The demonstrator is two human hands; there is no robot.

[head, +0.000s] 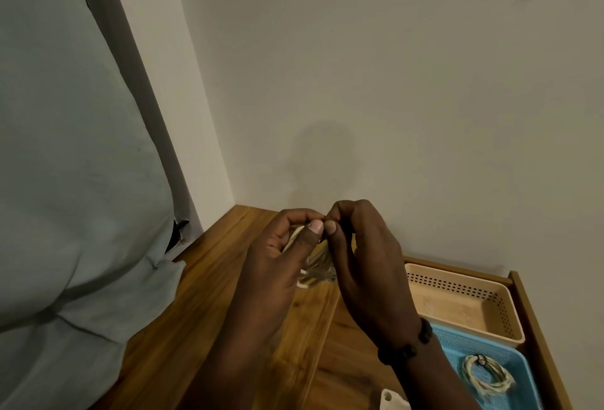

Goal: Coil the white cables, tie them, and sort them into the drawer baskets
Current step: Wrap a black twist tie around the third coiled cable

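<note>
Left hand [277, 252] grips a coiled white cable [315, 267] at lower centre of the frame, thumb pressed over the loops. Right hand [366, 256], wearing a dark beaded bracelet [407, 346], pinches something small at the coil's top; what it is cannot be told. Below lies a glossy wooden top [228, 295]. Lower right: a perforated beige basket [464, 288] and a blue mesh basket [519, 364] holding a tied coil [487, 377].
</note>
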